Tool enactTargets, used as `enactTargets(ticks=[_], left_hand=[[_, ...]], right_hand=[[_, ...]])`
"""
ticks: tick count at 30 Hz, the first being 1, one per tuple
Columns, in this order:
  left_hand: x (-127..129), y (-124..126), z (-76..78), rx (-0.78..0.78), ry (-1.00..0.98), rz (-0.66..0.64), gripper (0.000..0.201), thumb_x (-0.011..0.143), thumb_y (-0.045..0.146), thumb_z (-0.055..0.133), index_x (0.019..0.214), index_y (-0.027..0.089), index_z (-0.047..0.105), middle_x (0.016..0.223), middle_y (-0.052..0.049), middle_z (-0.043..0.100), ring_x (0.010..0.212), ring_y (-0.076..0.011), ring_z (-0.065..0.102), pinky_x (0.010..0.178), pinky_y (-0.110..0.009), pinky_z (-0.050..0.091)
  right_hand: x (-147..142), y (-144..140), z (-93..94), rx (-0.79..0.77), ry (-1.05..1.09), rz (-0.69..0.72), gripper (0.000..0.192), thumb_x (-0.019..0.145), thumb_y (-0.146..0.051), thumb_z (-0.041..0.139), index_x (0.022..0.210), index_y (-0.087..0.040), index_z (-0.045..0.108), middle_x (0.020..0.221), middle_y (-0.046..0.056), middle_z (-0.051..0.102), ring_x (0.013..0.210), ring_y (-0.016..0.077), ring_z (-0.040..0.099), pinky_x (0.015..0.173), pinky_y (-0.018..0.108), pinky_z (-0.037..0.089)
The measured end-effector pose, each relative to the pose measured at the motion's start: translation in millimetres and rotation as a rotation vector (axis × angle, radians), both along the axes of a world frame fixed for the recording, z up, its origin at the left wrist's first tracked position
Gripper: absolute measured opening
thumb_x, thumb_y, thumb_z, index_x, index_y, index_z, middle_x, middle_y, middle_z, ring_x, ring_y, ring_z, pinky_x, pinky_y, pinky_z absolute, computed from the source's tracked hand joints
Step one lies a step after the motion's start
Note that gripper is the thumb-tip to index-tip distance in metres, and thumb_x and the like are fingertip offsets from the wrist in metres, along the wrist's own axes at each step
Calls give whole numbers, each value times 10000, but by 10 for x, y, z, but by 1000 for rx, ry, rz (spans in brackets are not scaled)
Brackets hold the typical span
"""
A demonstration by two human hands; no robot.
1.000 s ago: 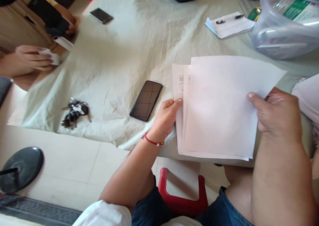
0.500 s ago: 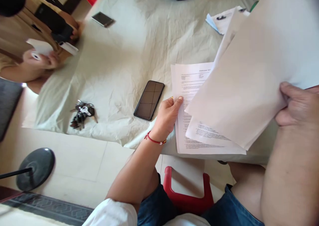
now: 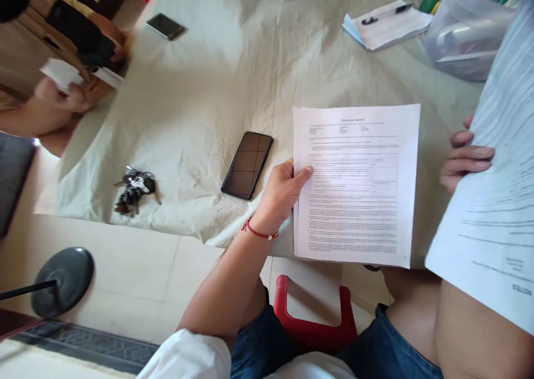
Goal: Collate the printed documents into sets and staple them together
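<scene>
A stack of printed sheets point(image 3: 362, 201), headed with a short title line, lies at the table's near edge. My left hand point(image 3: 281, 192), with a red bracelet at the wrist, grips its left edge, thumb on top. At the far right my right hand point(image 3: 467, 156) is curled around the edge of more printed paper point(image 3: 479, 245), lifted and tilted over my right forearm; its thumb is hidden behind the paper. Beside my left hand, a dark-screened smartphone point(image 3: 247, 165) rests on the cloth.
A cloth-covered table point(image 3: 200, 106) holds a key bunch point(image 3: 137, 190), another phone point(image 3: 166, 26), a notepad point(image 3: 387, 25) with a pen, and a plastic bag point(image 3: 467, 34). Across it, a person's hand point(image 3: 62, 92) holds something white. A red stool point(image 3: 315, 334) stands below.
My right hand has moved the lifted paper rightward and turned it over, uncovering the top page of the stack, the notepad and the plastic bag. My left hand stays on the stack.
</scene>
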State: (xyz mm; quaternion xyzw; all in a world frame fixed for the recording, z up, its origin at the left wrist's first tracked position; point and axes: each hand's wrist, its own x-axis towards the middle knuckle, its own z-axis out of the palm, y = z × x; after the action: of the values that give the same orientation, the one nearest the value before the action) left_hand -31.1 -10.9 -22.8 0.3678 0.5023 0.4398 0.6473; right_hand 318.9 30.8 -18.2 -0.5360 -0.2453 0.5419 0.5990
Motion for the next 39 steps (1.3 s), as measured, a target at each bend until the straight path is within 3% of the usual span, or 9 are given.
enactTargets(ticks=[4, 11, 18, 23, 27, 31, 33, 36, 39], left_hand=[[12, -8, 28, 16, -9, 9, 333, 861, 433, 909, 1049, 170, 831, 1089, -122, 892, 1094, -328, 840, 1019, -477, 662], [33, -15, 52, 11, -16, 29, 296, 867, 420, 901, 1028, 183, 828, 1069, -110, 895, 1066, -315, 846, 991, -453, 666], [36, -21, 55, 22, -14, 18, 306, 877, 434, 899, 1038, 182, 832, 1071, -112, 892, 1036, -312, 848, 994, -465, 666], [42, -21, 65, 35, -32, 23, 320, 868, 440, 906, 1033, 178, 823, 1079, -114, 893, 1022, -311, 850, 1024, -485, 663], [41, -24, 65, 46, -29, 26, 327, 874, 442, 894, 1049, 177, 817, 1095, -114, 894, 1049, -313, 847, 1013, -466, 658], [41, -25, 60, 55, -11, 34, 310, 886, 435, 875, 1050, 180, 812, 1102, -109, 893, 1053, -306, 843, 959, -433, 655], [44, -23, 59, 58, -29, 33, 321, 875, 443, 889, 1044, 182, 810, 1090, -109, 891, 1035, -309, 845, 940, -436, 654], [53, -23, 64, 60, -72, 22, 353, 862, 465, 913, 1065, 193, 817, 1092, -108, 891, 1054, -315, 846, 974, -456, 656], [62, -25, 72, 58, -81, 20, 363, 849, 480, 933, 1057, 202, 824, 1091, -103, 892, 1102, -326, 841, 1002, -462, 656]], right_hand=[[-12, 4, 49, -38, 287, -30, 295, 989, -353, 517, 721, -231, 537, 678, -119, 584, 342, -72, 401, 327, -6, 172], [170, 29, -152, 110, 217, 195, 203, 1041, -301, 610, 891, -213, 716, 722, -99, 618, 408, -49, 391, 383, 33, 172], [-31, -53, 48, -75, -762, 144, 586, 1136, -201, 151, 813, -237, 639, 796, -59, 646, 430, -1, 267, 427, 142, 172], [-220, -165, 96, 234, -342, 274, 378, 1042, -339, 523, 746, -182, 698, 873, -62, 732, 663, 9, 700, 572, 118, 401], [-446, -265, 90, 230, -371, 121, 383, 987, -331, 571, 660, -150, 657, 1015, -39, 801, 802, 30, 767, 619, 139, 439], [-468, -200, 112, 184, -559, -39, 370, 970, -325, 537, 669, -143, 652, 1024, -40, 797, 704, 1, 706, 587, 130, 356], [-403, -118, 123, 90, -569, -65, 356, 979, -289, 482, 720, -150, 683, 925, -63, 758, 537, -44, 545, 553, 118, 241], [-275, -25, 107, -89, -345, -45, 425, 1010, -228, 365, 840, -178, 752, 765, -103, 636, 421, -56, 264, 536, 128, 88], [-169, -16, 64, -60, -8, 63, 350, 1046, -279, 463, 931, -190, 782, 754, -89, 598, 435, -34, 253, 494, 124, 68]])
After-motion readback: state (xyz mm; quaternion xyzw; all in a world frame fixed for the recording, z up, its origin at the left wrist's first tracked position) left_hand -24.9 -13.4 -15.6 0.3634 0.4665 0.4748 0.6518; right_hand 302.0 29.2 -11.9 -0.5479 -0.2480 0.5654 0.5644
